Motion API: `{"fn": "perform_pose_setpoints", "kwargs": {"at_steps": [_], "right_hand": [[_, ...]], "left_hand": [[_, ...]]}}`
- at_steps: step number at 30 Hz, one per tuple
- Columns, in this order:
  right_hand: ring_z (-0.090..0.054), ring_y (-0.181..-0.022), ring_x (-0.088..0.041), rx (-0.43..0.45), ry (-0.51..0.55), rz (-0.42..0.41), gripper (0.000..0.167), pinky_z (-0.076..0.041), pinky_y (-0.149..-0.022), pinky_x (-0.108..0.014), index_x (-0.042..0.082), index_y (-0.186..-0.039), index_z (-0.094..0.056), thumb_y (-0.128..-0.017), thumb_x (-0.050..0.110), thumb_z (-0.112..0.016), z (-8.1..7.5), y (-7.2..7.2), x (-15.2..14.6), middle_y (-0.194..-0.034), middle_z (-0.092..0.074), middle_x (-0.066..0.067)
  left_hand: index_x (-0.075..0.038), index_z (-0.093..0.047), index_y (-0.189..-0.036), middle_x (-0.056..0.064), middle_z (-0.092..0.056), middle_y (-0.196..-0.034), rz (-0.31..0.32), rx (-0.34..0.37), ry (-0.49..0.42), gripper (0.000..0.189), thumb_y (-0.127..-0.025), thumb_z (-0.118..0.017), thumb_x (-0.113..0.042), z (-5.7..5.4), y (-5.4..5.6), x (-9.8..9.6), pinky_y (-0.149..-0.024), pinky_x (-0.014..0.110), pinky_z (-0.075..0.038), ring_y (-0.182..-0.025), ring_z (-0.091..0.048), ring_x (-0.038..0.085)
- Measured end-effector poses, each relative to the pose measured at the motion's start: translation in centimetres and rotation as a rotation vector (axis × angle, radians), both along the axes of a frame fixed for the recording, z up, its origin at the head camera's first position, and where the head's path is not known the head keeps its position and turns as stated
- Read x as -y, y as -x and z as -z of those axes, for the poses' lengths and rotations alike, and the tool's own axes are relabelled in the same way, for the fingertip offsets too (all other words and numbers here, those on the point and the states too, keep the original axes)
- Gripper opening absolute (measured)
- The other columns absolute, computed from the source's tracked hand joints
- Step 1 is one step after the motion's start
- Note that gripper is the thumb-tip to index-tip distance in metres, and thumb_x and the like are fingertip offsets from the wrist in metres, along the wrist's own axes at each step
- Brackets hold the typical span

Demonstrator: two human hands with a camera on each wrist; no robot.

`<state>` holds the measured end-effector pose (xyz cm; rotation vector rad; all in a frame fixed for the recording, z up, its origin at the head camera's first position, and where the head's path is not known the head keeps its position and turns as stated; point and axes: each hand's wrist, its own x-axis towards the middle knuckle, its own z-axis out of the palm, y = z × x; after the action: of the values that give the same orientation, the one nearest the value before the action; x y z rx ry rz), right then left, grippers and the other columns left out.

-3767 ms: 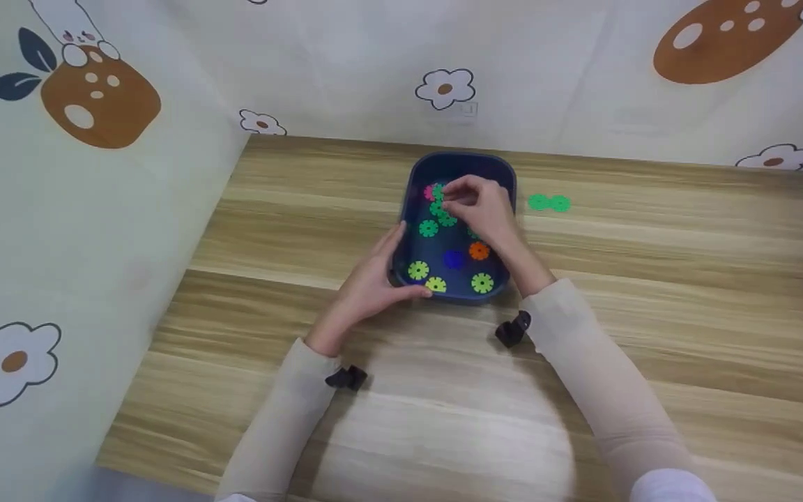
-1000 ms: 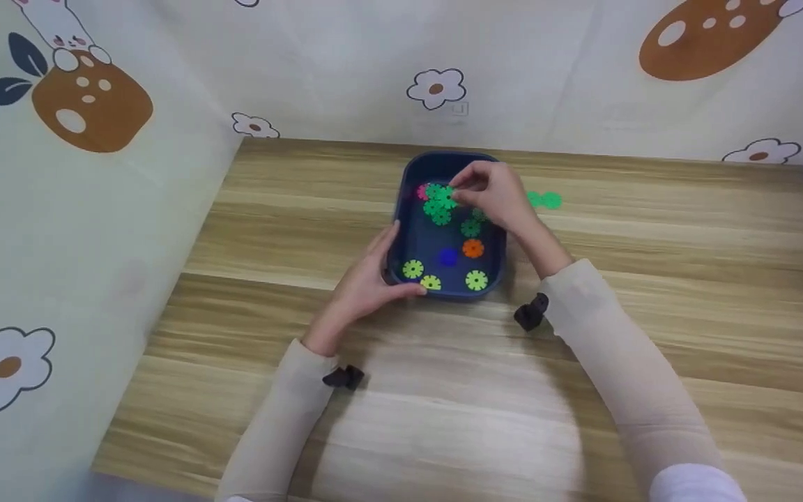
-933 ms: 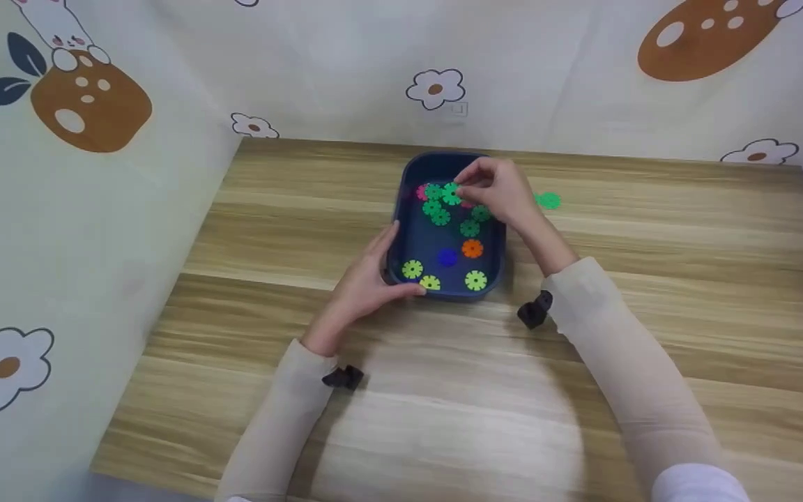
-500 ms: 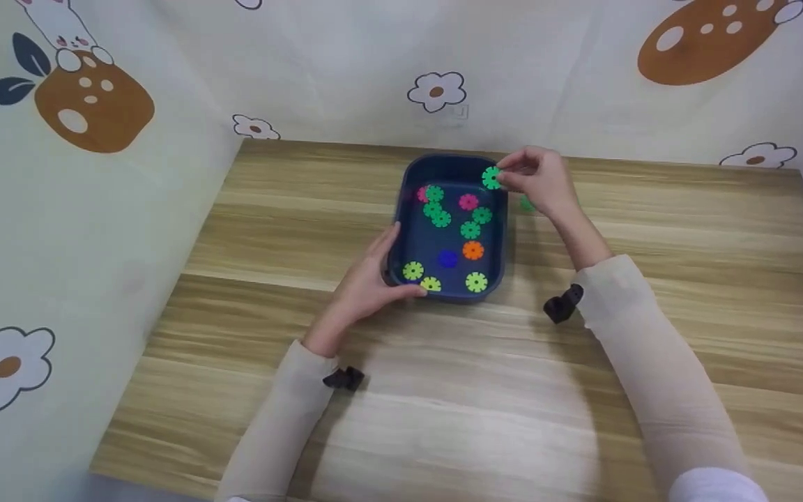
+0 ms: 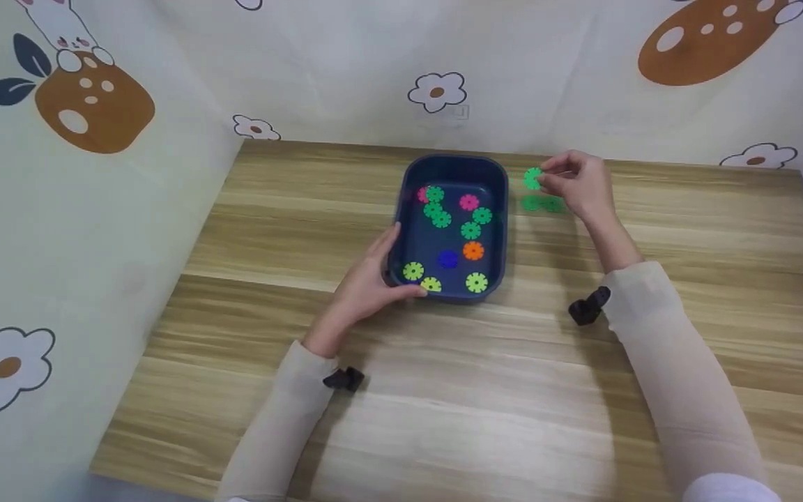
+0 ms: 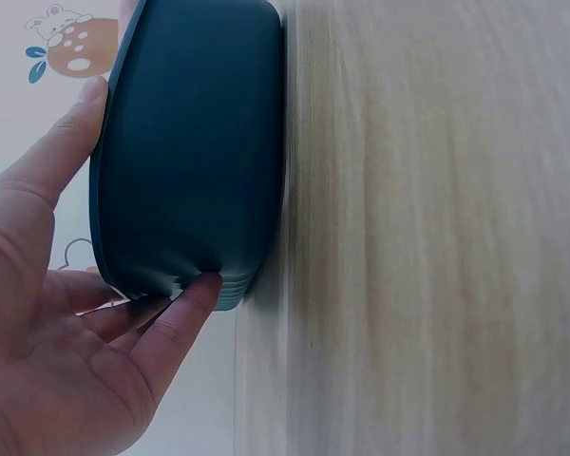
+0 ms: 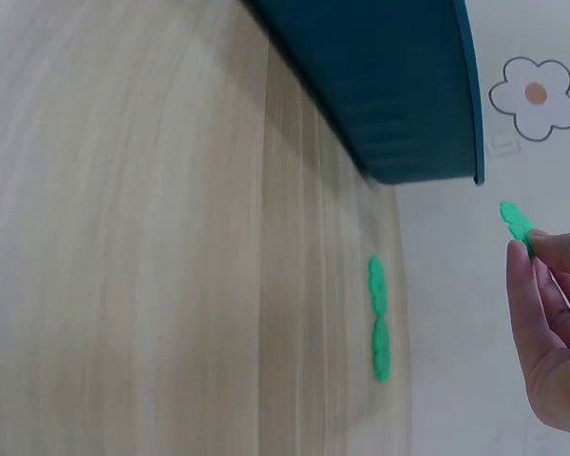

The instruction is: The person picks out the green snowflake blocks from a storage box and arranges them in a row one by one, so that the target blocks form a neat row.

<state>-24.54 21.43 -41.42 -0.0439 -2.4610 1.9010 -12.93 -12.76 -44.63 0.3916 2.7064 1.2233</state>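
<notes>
A dark blue plastic bin stands on the table, holding several notched snowflake discs. My left hand grips its near left corner, thumb at the front rim and fingers along the left wall; in the left wrist view the fingertips press the bin's outer wall. Right of the bin, my right hand pinches a green snowflake disc between thumb and fingertips. This disc is off the tabletop in the right wrist view. Below it, two green discs lie side by side on the table.
Inside the bin are green discs, an orange disc, a blue disc, a pink disc and yellow discs. The wood-grain table meets a patterned wall at the back.
My right hand has lifted a green disc out of the bin and carried it rightward, over the two green discs on the table. The left hand has stayed on the bin.
</notes>
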Motion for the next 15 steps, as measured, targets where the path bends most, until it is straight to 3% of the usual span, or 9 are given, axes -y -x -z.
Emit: {"fn": "perform_pose_setpoints", "kwargs": {"at_steps": [15], "right_hand": [[-0.061,-0.075,-0.005,0.066,-0.151,0.077,0.017,-0.053,-0.067,-0.016,-0.005,-0.102,-0.066,-0.086,0.0,-0.07,2.0,-0.3,-3.8,-0.086,-0.064,-0.001]], "left_hand": [[-0.016,-0.02,-0.156,0.015,-0.021,-0.158,-0.003,0.016,-0.014,0.113,-0.069,-0.082,-0.053,-0.1,-0.1,-0.1,-0.112,0.043,-0.026,-0.141,-0.024,0.028]]}}
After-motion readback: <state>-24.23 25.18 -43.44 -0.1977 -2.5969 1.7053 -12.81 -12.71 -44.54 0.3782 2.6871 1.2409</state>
